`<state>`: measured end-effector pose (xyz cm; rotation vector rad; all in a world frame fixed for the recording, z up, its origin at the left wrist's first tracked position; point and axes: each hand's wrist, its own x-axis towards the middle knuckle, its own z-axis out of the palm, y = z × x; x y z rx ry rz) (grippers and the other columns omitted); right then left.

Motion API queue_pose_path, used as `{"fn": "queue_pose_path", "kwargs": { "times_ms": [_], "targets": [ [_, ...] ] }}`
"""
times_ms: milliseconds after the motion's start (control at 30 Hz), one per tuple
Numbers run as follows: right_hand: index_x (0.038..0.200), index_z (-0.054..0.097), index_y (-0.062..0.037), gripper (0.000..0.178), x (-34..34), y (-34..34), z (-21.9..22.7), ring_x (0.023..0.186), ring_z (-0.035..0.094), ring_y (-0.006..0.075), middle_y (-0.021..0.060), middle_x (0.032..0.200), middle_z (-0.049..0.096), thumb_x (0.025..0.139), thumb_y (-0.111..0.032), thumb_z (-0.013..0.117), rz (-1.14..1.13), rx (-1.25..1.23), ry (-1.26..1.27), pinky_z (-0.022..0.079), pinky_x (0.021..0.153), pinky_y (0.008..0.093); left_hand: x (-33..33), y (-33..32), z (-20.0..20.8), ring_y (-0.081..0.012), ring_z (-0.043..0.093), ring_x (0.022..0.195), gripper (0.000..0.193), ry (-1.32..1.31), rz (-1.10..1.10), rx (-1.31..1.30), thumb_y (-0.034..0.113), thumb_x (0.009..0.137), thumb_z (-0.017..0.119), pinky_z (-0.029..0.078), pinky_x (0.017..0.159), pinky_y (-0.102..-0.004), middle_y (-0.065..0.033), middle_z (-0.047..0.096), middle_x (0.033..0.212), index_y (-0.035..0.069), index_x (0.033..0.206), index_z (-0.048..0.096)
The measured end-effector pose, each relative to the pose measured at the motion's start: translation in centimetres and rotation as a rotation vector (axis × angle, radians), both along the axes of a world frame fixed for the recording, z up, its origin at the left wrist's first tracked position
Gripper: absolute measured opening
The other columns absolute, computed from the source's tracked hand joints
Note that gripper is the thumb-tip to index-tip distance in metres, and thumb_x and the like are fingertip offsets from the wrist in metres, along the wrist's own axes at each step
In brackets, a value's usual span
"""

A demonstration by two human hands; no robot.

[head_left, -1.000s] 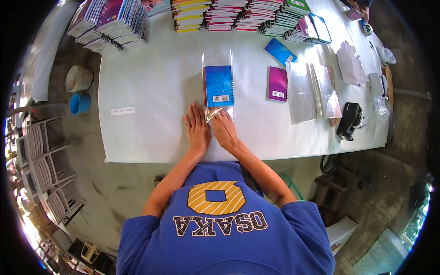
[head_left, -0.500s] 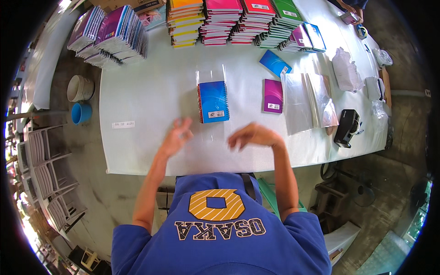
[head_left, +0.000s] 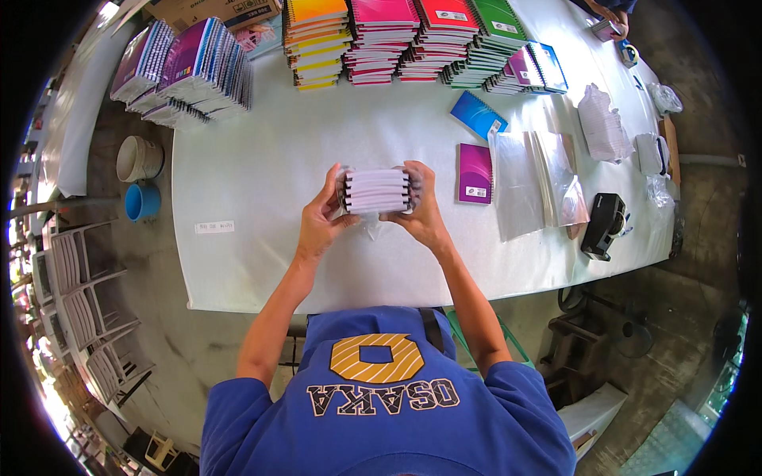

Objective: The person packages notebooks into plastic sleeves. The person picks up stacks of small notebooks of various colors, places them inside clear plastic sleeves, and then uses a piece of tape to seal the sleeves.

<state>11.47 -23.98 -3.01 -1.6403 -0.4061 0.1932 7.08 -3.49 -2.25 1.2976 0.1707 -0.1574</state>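
Note:
Between my hands a small stack of spiral notebooks (head_left: 378, 190) stands on edge, its white page edges turned up and dark coils showing at both ends. Clear plastic wraps it, and a loose flap hangs on the near side. My left hand (head_left: 324, 218) grips the left end, thumb on the near side; my right hand (head_left: 421, 208) grips the right end the same way. The covers are hidden. To the right lie a purple notebook (head_left: 475, 170) and, beyond it, a tilted blue notebook (head_left: 479, 115). Clear plastic sleeves (head_left: 520, 186) lie right of the purple one.
Tall notebook stacks (head_left: 384, 40) in several colours line the table's far side. Wrapped notebook bundles (head_left: 190, 71) stand far left. A black tape dispenser (head_left: 603, 226) sits at the right, near a white plastic-wrapped bundle (head_left: 602, 123). Another person's hands (head_left: 615, 24) show at the far right.
My hands were apart and empty, near the stack lying blue cover up. Now both hold it from the ends, tipped on edge, with the plastic drawn around it.

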Motion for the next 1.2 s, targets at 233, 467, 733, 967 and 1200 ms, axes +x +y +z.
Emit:
{"fn": "queue_pose_path", "kwargs": {
  "times_ms": [233,467,733,967,1200],
  "targets": [
    [0.136,0.032,-0.0131,0.093,0.3,-0.3,-0.5,0.135,0.036,0.0291,0.0125,0.142,0.04,0.061,-0.005,0.087,0.008,0.148,-0.063,0.032,0.113,0.0455,-1.1,-0.1,-3.5,-0.0223,0.039,0.135,0.084,-0.224,0.121,-0.035,-0.01,0.073,0.073,0.032,0.113,-0.0376,-0.0118,0.035,0.151,0.012,0.146,0.036],
    [0.114,0.063,-0.0157,0.056,-0.2,-1.8,0.3,0.136,0.034,0.0317,0.0117,0.147,0.036,0.062,-0.015,0.085,-0.009,-0.124,-0.211,0.033,0.112,0.0481,-0.4,1.6,-1.1,-0.0282,0.019,0.145,0.048,-0.434,0.017,0.505,0.023,0.067,0.083,0.025,0.116,-0.0458,-0.0078,0.031,0.154,0.02,0.114,0.07],
    [0.115,0.068,-0.0218,0.058,-0.4,-1.6,1.0,0.136,0.034,0.0321,0.0081,0.148,0.037,0.06,-0.017,0.086,-0.054,-0.184,-0.287,0.035,0.11,0.0474,0.8,2.8,1.9,-0.0312,0.014,0.146,0.048,-0.478,-0.052,0.645,0.024,0.063,0.084,0.021,0.117,-0.0481,-0.0064,0.029,0.155,0.024,0.11,0.072],
    [0.114,0.068,-0.0249,0.057,-0.7,-1.5,1.0,0.136,0.032,0.0323,0.0079,0.149,0.035,0.06,-0.019,0.086,-0.036,-0.263,-0.325,0.036,0.108,0.0471,1.9,2.5,2.1,-0.0321,0.014,0.146,0.053,-0.63,-0.201,0.941,0.023,0.056,0.085,0.024,0.116,-0.0476,-0.0002,0.035,0.152,0.031,0.106,0.073],
    [0.1,0.071,-0.0173,0.038,0.3,-0.5,2.7,0.122,0.048,0.0317,0.0102,0.138,0.049,0.064,-0.018,0.084,-0.055,-0.199,-0.316,0.041,0.101,0.0451,2.3,2.0,3.5,-0.0332,0.017,0.145,0.037,-0.709,-0.157,1.101,0.03,0.065,0.082,0.03,0.113,-0.0468,0.0013,0.045,0.146,0.031,0.102,0.075]
  ]
}}
